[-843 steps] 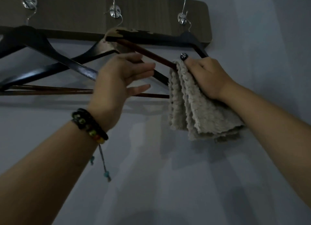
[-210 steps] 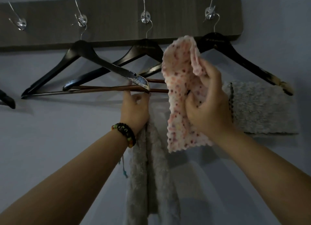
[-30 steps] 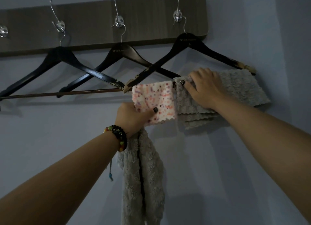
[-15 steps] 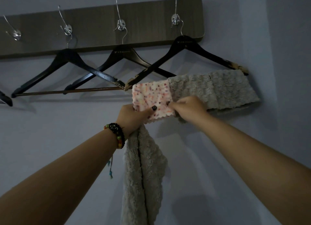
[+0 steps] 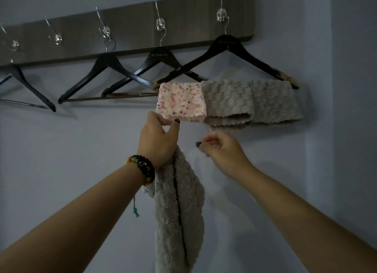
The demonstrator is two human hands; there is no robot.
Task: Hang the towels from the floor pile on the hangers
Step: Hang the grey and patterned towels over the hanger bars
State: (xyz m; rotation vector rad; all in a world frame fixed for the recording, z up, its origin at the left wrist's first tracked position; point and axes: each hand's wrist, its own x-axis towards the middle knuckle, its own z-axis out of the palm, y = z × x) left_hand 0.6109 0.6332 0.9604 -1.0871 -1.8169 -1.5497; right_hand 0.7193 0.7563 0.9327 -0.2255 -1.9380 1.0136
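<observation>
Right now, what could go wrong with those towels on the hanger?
The rightmost hanger already carries three towels side by side; the speckled pink towel sits at the very left end of its bar, so a tug from the left hand pinching its corner might slide it off. The long grey towel dangling from that same hand could slip and fall. The right hand holds nothing.
</observation>
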